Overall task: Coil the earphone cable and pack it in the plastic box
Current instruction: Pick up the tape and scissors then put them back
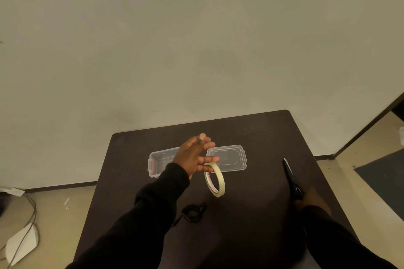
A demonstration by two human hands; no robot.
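The black earphone cable (193, 212) lies coiled on the dark table (251, 137), near me, with one end trailing to the left. The clear plastic box (155, 163) stands open at the back of the table. Its clear lid (228, 158) lies flat to the right of it. My left hand (193, 156) hovers above the box with its fingers spread. A cream tape roll (214, 179) stands on edge right at my little finger; I cannot tell whether the finger hooks it. My right hand (311, 201) rests at the right and grips black scissors (291, 178), blades pointing away from me.
The table's back edge meets a plain wall. To the left, the floor holds cables (28, 214) and a white sheet (21, 244). A dark mat (384, 177) lies on the floor at the right.
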